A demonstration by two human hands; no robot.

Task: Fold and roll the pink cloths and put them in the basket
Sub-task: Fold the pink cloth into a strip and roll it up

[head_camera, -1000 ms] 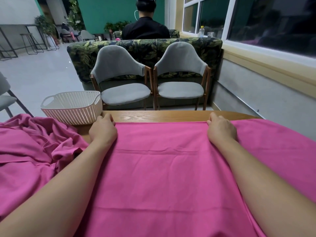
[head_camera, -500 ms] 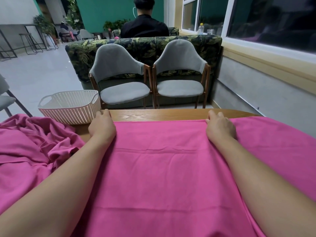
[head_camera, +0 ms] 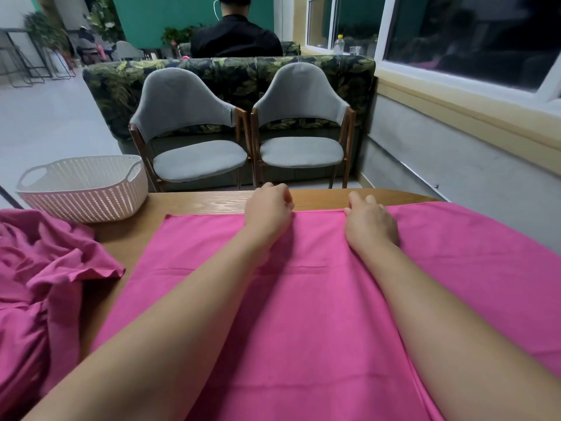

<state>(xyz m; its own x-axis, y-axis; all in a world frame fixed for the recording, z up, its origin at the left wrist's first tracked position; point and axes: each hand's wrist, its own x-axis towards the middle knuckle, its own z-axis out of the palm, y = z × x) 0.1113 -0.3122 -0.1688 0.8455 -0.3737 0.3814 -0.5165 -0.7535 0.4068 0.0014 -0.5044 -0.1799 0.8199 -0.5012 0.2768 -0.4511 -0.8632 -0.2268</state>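
and here we are: the flat pink cloth (head_camera: 303, 314) lies spread wide across the tabletop (head_camera: 197, 202), its far hem running straight, just short of the table's far edge. both hands sit on that hem near its middle, close together but not touching. the left hand (head_camera: 268, 212) has its fingers curled down over the hem onto the bare wood, thumb tucked against the fabric edge, pinching it. the right hand (head_camera: 370, 226) sits just beside it, thumb at the hem and fingers bent over the top, with a hold on the cloth too. both forearms stretch out over the fabric. a faint crease crosses the cloth just behind the wrists, and another lies lower down, nearer the camera. off to the left, the crumpled pink cloth (head_camera: 45, 268) lies heaped on the tabletop, with a strip of wood between it and the flat one. the white basket (head_camera: 82, 192) stands at the far left corner, just beyond that heap. past the table, two grey chairs (head_camera: 194, 156) stand side by side against a leaf-patterned sofa (head_camera: 115, 77). a person in black (head_camera: 236, 38) sits behind it, back turned.
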